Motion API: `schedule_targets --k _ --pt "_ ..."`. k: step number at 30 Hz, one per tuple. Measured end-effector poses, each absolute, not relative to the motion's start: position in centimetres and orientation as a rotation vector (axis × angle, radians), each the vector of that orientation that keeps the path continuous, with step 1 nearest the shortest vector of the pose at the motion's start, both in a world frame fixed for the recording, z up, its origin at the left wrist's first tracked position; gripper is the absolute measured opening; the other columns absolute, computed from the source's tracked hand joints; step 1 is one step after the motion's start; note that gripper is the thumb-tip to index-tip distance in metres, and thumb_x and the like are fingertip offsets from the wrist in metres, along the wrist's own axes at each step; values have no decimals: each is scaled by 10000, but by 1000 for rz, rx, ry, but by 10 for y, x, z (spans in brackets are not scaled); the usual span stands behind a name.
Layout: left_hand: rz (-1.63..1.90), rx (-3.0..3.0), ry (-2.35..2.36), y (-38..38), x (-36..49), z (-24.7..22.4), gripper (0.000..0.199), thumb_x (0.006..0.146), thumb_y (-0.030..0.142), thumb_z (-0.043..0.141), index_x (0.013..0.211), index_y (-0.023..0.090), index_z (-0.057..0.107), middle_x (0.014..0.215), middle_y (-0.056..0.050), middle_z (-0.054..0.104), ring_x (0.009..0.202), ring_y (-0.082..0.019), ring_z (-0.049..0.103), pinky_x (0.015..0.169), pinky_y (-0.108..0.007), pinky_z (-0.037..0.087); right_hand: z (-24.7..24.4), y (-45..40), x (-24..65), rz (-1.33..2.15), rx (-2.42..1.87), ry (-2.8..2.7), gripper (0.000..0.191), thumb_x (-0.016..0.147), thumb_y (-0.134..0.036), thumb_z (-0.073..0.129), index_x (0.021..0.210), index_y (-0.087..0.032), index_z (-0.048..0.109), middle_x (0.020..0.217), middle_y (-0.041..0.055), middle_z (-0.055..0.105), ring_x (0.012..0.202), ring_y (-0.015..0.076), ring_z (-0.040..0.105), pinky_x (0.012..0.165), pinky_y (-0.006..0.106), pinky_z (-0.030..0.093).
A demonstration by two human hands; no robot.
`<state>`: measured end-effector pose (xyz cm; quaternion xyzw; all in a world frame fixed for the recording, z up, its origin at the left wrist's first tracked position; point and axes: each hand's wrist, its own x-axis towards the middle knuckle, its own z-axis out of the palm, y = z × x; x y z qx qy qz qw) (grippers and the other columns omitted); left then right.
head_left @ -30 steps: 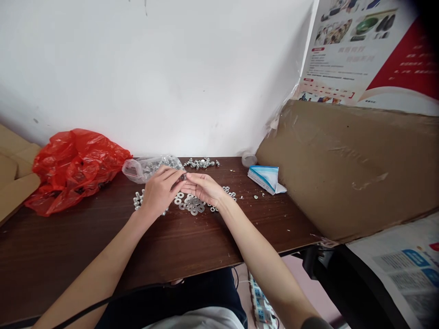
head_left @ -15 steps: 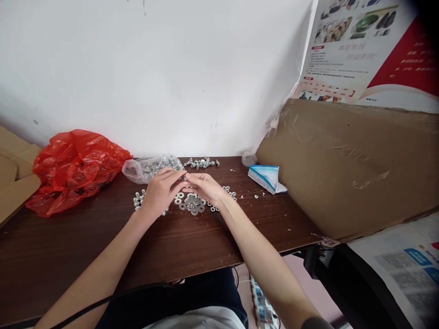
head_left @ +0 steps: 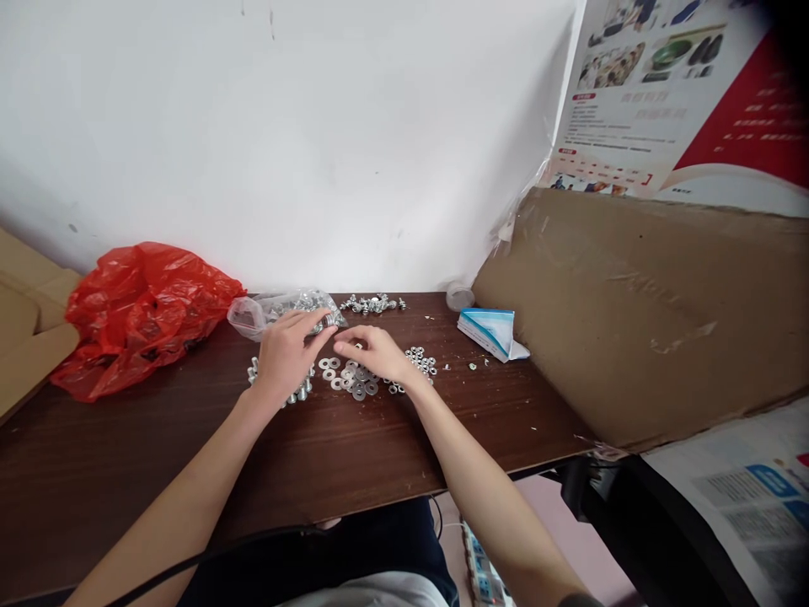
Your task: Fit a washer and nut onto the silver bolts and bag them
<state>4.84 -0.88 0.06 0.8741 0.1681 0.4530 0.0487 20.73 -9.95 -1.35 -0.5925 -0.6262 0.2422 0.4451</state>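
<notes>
My left hand [head_left: 287, 352] pinches a small metal bolt [head_left: 329, 320] between thumb and fingertips. Rings that look like washers or a nut sit on its shank, partly covered by the fingers. To its right, my right hand [head_left: 374, 352] hovers over a pile of flat washers [head_left: 359, 389], its fingers loosely bent and thumb slightly apart, with nothing visible in them. Beneath and beside my left hand stand several bolts [head_left: 302, 391], partly hidden by it. Just past my right wrist lies a group of nuts [head_left: 422, 359].
Behind the hands are a clear plastic bag of hardware [head_left: 271, 310] and a heap of assembled bolts [head_left: 372, 303] near the wall. A red plastic bag [head_left: 148, 320] lies left. At right are a round clear container [head_left: 459, 295], a blue-white packet [head_left: 490, 331] and a cardboard sheet [head_left: 645, 312].
My hands have come apart. The left stays up with the bolt and has shifted slightly left; the right has let go of it and moved down over the washers.
</notes>
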Motion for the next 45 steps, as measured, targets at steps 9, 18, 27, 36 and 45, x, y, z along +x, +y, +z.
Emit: schedule_targets --k 9,18,27,36,45 --pt "1431 2644 590 -9 48 1 197 889 341 605 1036 236 682 902 -35 728 772 -189 659 698 -326 512 -28 -95 191 198 -1667 -2080 370 866 -339 661 1181 -146 645 1084 119 557 1036 251 495 921 401 418" --pt "1393 2650 578 -10 47 2 213 893 351 599 1048 230 682 898 -40 728 815 -203 652 714 -338 507 -26 -96 192 215 -1637 -2054 171 881 -191 630 1031 -119 670 1003 104 583 951 210 574 877 339 452" --pt "1391 2696 576 -10 48 1 211 889 344 604 1042 225 687 853 -32 718 783 -196 645 696 -317 497 -25 -96 188 26 -1636 -2163 172 936 -217 549 996 -142 692 944 95 597 936 211 577 825 322 454" --pt "1373 2685 568 -9 49 0 213 877 316 620 1046 207 689 841 -45 711 797 -205 635 699 -322 490 -22 -96 187 24 -1667 -2166 155 909 -234 603 949 -137 716 943 95 620 906 202 606 781 298 462" --pt "1366 2685 595 -10 49 0 211 879 327 613 1033 210 699 841 -45 713 805 -207 636 705 -325 487 -20 -95 180 -83 -1803 -2150 183 887 -187 535 905 -131 708 922 101 657 830 215 624 689 295 429"
